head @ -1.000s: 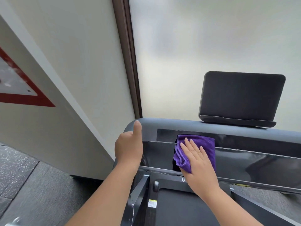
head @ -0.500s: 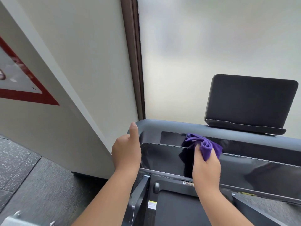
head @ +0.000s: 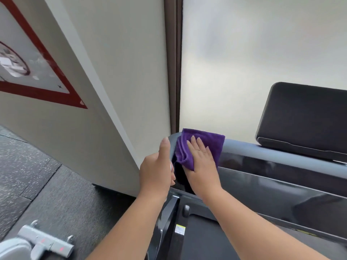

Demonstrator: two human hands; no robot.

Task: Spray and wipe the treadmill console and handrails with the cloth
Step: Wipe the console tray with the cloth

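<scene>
I press my right hand (head: 201,162), fingers flat, on one folded cloth (head: 204,145) at the console's (head: 281,177) left end. The console's long axis runs left-right. My left hand (head: 156,169) grips its left edge, thumb up.

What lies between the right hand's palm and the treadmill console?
The folded purple cloth: in the head view the right hand presses it flat on the console's left end.

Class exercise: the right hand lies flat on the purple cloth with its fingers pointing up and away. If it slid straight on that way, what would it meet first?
Past the cloth, the right hand would probably cross the console's grey top edge, then meet the frosted pane behind it. How far back the pane stands is unclear.
</scene>
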